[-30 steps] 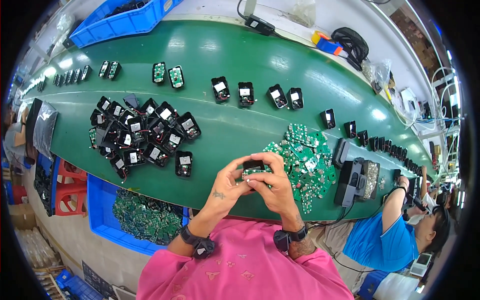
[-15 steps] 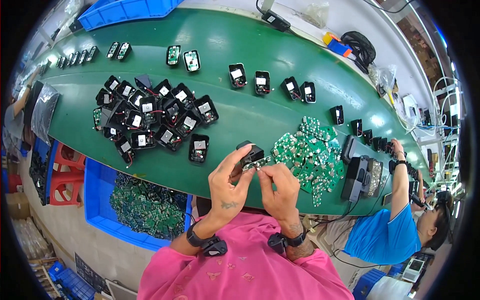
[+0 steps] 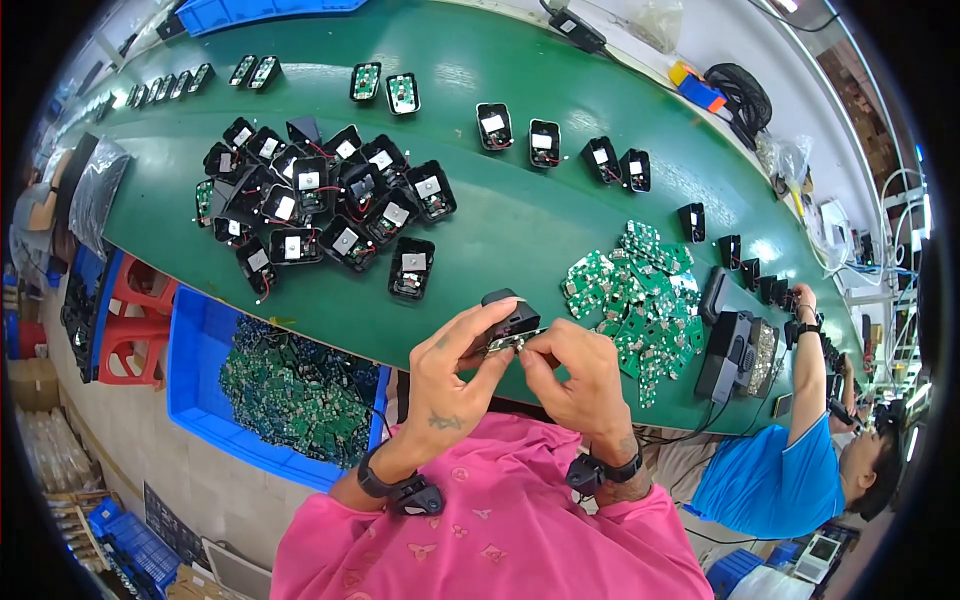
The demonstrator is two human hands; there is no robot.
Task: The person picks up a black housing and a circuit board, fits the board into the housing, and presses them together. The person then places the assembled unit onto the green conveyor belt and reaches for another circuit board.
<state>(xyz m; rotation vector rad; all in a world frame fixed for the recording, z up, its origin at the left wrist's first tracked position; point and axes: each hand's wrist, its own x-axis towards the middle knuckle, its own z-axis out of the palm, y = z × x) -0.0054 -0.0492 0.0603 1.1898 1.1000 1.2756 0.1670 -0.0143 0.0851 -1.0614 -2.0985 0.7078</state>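
Two hands appear in the head view; positions are relative to the board pile (image 3: pixel 645 325) on the green table (image 3: pixel 525 215). The black case (image 3: pixel 515 316) is held left of the board pile, toward the wearer. The left hand (image 3: pixel 447 375) grips this case between thumb and fingers. A small board (image 3: pixel 506 342) sits tilted at the case's near side. The right hand (image 3: pixel 582 375) holds thumb and forefinger together at the small board's right end; whether they pinch it or a tiny part beside it cannot be told. The heap of black cases (image 3: pixel 312 185) lies left of the board pile, well apart. The dark machine (image 3: pixel 722 352) stands just right of it.
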